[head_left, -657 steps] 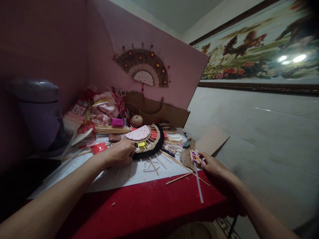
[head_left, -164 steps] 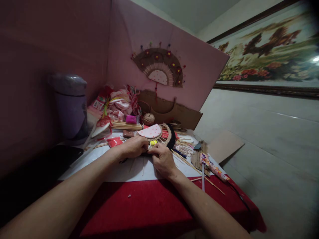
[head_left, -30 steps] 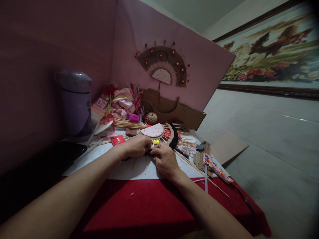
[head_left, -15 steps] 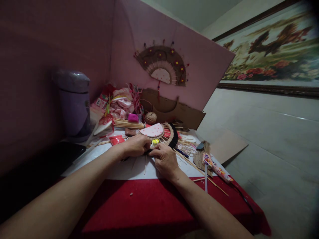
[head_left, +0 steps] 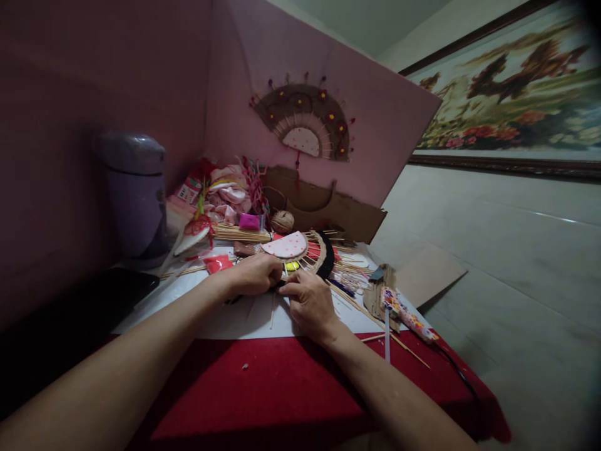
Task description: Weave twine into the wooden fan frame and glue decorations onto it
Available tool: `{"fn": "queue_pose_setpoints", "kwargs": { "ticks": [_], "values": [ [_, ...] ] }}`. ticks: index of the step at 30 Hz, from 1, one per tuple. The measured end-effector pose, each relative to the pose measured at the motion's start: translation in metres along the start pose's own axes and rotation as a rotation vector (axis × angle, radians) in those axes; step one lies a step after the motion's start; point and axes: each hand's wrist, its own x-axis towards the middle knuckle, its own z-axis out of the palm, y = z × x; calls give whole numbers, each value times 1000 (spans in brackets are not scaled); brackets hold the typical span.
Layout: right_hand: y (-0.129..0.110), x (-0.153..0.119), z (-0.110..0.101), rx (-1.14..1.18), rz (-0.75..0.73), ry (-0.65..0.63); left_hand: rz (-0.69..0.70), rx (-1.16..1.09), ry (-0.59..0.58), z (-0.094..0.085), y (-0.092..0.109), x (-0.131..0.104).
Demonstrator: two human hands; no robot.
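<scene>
A handmade fan (head_left: 287, 244) lies on white paper (head_left: 216, 322), with a pink dotted half-round centre, thin stick ribs, a twine band and a black outer strip (head_left: 327, 260). On its near left edge, my left hand (head_left: 257, 274) is closed, its fingers curled down against the fan. My right hand (head_left: 313, 305) pinches the near edge right beside it, thumb and forefinger together. The part of the fan between and under the fingers is hidden. A yellow piece (head_left: 292, 266) shows through the ribs just beyond my fingertips.
A glue gun with a flowered cover (head_left: 410, 316) rests at the right on corrugated cardboard (head_left: 378, 297). Behind are a twine ball (head_left: 282, 222), bundled sticks (head_left: 239, 233) and pink cloth (head_left: 230, 194). A purple flask (head_left: 136, 200) stands left. A finished fan (head_left: 305, 119) hangs on the pink board.
</scene>
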Motion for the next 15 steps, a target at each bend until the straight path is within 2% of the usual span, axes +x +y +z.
{"fn": "queue_pose_setpoints", "kwargs": {
  "ticks": [15],
  "values": [
    [6, 3, 1, 258, 208, 211, -37, -8, -29, -2, 2, 0]
  ]
}}
